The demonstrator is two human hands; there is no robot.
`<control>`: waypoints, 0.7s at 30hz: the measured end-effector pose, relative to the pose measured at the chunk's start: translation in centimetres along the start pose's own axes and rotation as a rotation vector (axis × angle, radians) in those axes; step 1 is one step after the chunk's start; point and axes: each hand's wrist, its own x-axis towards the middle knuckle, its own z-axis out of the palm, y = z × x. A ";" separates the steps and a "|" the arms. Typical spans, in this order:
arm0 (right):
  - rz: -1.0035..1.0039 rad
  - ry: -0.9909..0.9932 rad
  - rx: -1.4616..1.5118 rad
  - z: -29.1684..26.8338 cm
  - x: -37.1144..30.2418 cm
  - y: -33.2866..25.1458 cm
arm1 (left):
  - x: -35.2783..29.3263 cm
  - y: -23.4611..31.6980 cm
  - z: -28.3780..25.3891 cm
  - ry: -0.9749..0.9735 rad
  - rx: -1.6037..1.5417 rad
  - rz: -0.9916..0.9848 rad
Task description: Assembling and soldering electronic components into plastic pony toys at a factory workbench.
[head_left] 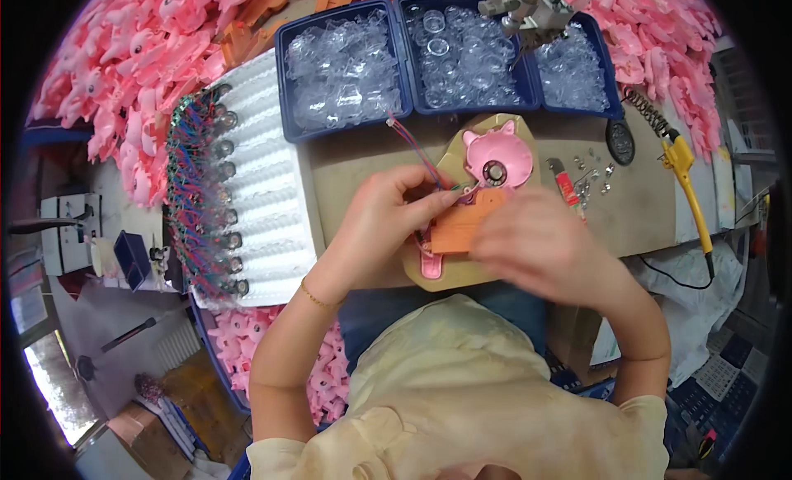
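Pink shell (513, 154) with animal ears lies hollow side up on a tan board (452, 160), directly in front of my body. A dark round part (494, 174) sits in its bowl. An orange piece (458, 228) covers the middle of the shell.

My left hand (388, 212): thumb and index drawn narrow, apparently pinching the wires (417, 146) at the shell's left side. I judge the pinch is there to keep the strands controlled; their free ends stand up toward the bins. My right hand (536, 245) is blurred at the orange piece's right side; cannot tell whether its fingers grip or merely rest. The board presumably keeps the shell steady.

Loose metal bits (587, 179) and a red tube (565, 183) lie just right of the board, probably for short reach.

Edges: blue bins (281, 75) bound the far side; white ribbed tray (264, 150) bounds the left. The board's near end reaches the bench (363, 158) edge, so little room toward my lap. Most open surface: left, between tray and board. On the right, the yellow-handled tool (680, 162) limits wide elbow swings.
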 end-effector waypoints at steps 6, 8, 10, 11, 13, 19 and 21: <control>-0.062 -0.030 -0.170 1.5 -1.3 1.6 | -0.9 -0.3 1.7 0.253 0.334 0.374; -0.061 0.069 -0.156 1.6 -1.8 1.5 | -2.4 -0.4 3.4 0.331 0.527 0.475; -0.030 0.132 -0.182 1.5 -2.5 1.0 | -3.7 -1.2 4.3 0.419 0.954 0.865; -0.010 0.196 -0.208 1.5 -3.0 0.7 | -3.9 -2.2 4.9 0.456 1.029 0.875; -0.009 0.176 -0.135 1.4 -4.3 -0.6 | -4.2 -2.2 5.1 0.463 1.018 0.848; -0.277 0.065 -0.190 1.0 -3.6 -4.8 | -4.2 -1.9 5.2 0.433 1.066 0.829; -0.286 0.084 -0.137 1.5 -3.3 -5.0 | -4.3 -1.4 5.4 0.440 1.065 0.827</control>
